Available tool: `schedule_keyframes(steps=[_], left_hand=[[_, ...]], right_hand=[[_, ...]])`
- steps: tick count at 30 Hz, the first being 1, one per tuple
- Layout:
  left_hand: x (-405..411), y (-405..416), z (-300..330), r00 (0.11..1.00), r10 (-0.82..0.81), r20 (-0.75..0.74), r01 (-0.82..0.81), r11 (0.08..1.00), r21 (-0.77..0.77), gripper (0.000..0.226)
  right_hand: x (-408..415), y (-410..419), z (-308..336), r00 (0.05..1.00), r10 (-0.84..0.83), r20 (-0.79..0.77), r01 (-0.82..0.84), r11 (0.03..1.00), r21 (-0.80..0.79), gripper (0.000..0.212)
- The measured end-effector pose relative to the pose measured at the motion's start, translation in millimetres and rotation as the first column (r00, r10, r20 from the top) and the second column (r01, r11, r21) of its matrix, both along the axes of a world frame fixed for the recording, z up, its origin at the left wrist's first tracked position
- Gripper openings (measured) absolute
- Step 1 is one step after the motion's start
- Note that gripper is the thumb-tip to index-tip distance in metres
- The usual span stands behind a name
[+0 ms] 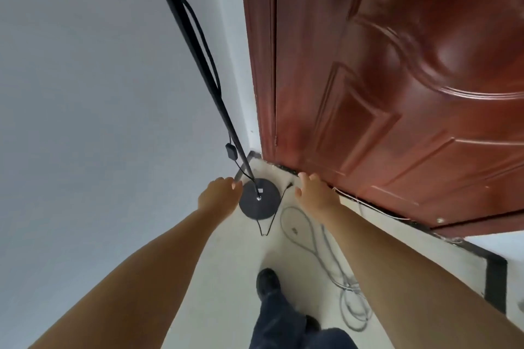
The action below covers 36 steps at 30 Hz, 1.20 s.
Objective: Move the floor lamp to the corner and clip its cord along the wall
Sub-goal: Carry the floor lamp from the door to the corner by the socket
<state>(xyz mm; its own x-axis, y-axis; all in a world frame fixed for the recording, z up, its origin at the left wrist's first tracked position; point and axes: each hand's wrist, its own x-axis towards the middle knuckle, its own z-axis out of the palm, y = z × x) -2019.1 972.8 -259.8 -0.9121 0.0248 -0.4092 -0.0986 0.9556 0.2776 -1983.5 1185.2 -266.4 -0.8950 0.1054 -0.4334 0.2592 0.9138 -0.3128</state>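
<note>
A plain pale grey-white wall fills the left side of the view, smooth and bare, evenly lit by soft daylight with no hard shadows. It meets a narrow strip of white wall at a corner, and just right of that strip stands a reddish-brown wooden door with raised moulded panels and a glossy sheen that catches the light. The door frame is the same dark red-brown. The floor is pale cream and smooth. A dark skirting band runs along the foot of the wall at the right. Loose loops of grey cable lie on the floor near the door's lower edge.
</note>
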Motion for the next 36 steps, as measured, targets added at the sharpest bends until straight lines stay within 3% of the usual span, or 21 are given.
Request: schedule_keyframes(steps=[2,4,6,8,10,12,14,16,18,19,22,24,26,28,32,33,34,36], left_hand=[[-19,4,-32,0.997,0.057,0.050,-0.058,0.998,0.017,0.040],[-34,9,-65,0.966,0.237,0.106,-0.248,0.964,0.100,0.039],[-53,16,-91,0.862,0.458,0.218,-0.502,0.832,0.236,0.054],[-71,19,-113,0.712,0.591,0.379,-0.702,0.596,0.390,0.067],[-85,21,-124,0.641,0.601,0.477,-0.763,0.433,0.480,0.046],[-88,20,-127,0.627,0.617,0.475,-0.766,0.377,0.521,0.015],[-81,18,-124,0.604,0.636,0.480,-0.773,0.321,0.548,0.027],[-70,19,-113,0.547,0.610,0.573,-0.782,0.127,0.610,0.035],[-64,18,-97,0.560,0.583,0.588,-0.727,0.006,0.686,0.041],[-65,16,-87,0.584,0.596,0.551,-0.687,0.001,0.727,0.043],[-79,10,-54,0.655,0.659,0.368,-0.543,0.072,0.837,0.039],[-89,6,-34,0.714,0.665,0.220,-0.426,0.164,0.890,0.034],[-95,6,-21,0.796,0.600,0.084,-0.323,0.302,0.897,0.044],[-97,11,-14,0.879,0.477,-0.027,-0.229,0.471,0.852,0.044],[-105,20,-15,0.901,0.406,-0.149,-0.163,0.637,0.753,0.015],[-110,22,-14,0.895,0.412,-0.174,-0.162,0.662,0.732,0.004],[-113,24,-14,0.883,0.424,-0.203,-0.160,0.678,0.718,0.014],[-121,26,-16,0.874,0.452,-0.180,-0.175,0.637,0.751,0.032]], right_hand=[[-21,-4,-32,1.000,0.014,0.020,-0.013,1.000,-0.027,0.042],[-39,-11,-67,0.999,0.041,0.033,-0.039,0.997,-0.072,0.044],[-52,-21,-101,0.996,0.070,0.063,-0.062,0.992,-0.112,0.045],[-63,-32,-131,0.993,0.083,0.079,-0.071,0.987,-0.147,0.046],[-74,-43,-152,0.992,0.049,0.120,-0.025,0.981,-0.190,0.052],[-82,-54,-167,0.992,-0.009,0.129,0.047,0.955,-0.292,0.061],[-87,-65,-174,0.987,-0.006,0.163,0.080,0.888,-0.452,0.068],[-88,-73,-177,0.969,0.044,0.244,0.110,0.806,-0.582,0.048],[-79,-78,-183,0.931,0.129,0.341,0.096,0.814,-0.572,0.004],[-74,-75,-188,0.917,0.157,0.368,0.068,0.846,-0.529,0.019],[-58,-42,-204,0.889,0.081,0.451,0.058,0.956,-0.286,0.020],[-57,-9,-209,0.881,-0.109,0.461,0.169,0.982,-0.089,0.030],[-68,14,-205,0.891,-0.172,0.421,0.190,0.982,-0.001,0.034],[-92,10,-195,0.930,-0.156,0.332,0.195,0.977,-0.088,0.033],[-142,-45,-170,0.991,-0.009,0.134,0.072,0.875,-0.478,0.037],[-150,-61,-164,0.992,0.059,0.112,0.010,0.844,-0.537,0.046],[-157,-75,-161,0.989,0.116,0.089,-0.043,0.814,-0.579,0.051],[-166,-96,-156,0.984,0.137,0.117,-0.037,0.789,-0.613,0.028]])
